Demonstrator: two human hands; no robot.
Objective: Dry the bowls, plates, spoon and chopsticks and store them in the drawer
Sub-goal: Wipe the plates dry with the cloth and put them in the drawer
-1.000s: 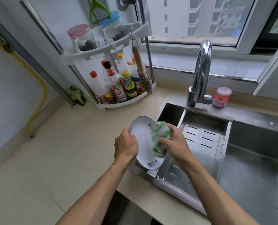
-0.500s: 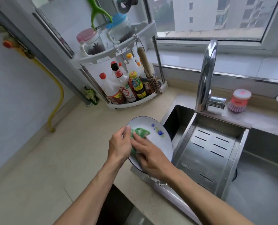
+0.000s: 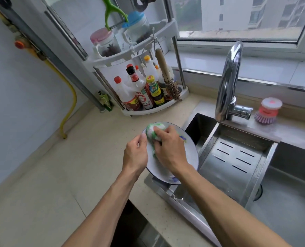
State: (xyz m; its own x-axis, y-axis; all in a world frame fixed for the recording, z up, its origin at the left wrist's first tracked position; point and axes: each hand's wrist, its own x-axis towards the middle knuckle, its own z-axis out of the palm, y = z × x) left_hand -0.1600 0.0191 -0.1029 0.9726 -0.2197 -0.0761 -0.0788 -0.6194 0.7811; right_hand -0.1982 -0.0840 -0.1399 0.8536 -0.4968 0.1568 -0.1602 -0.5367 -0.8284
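- The pale worktop [image 3: 62, 175] ran along the left wall and met the window corner, with the steel sink [image 3: 291, 202] set into its right side.
- In the sink's left part sat a slotted steel drain tray [image 3: 235, 157]; I could see nothing lying in it.
- A curved chrome tap [image 3: 228, 81] stood behind the sink, with a pink dish brush [image 3: 268, 111] just beside it on the ledge.
- A white two-tier corner rack [image 3: 148, 49] stood at the back of the worktop. Its lower tier held sauce bottles [image 3: 141, 93] packed close together and a small straw brush [image 3: 167, 77]; its upper tier held a pink-lidded jar [image 3: 105, 41] and a blue-lidded jar [image 3: 137, 27], both with dark contents.
- A white plate [image 3: 189, 154] with blue flowers was held tilted above the sink's near left corner.
- The left hand [image 3: 135, 154] gripped the plate's left rim, fingers curled behind it.
- The right hand [image 3: 169, 148] had its grip closed around a bunched green-and-white cloth [image 3: 152, 131], pressing it against the plate's upper face.
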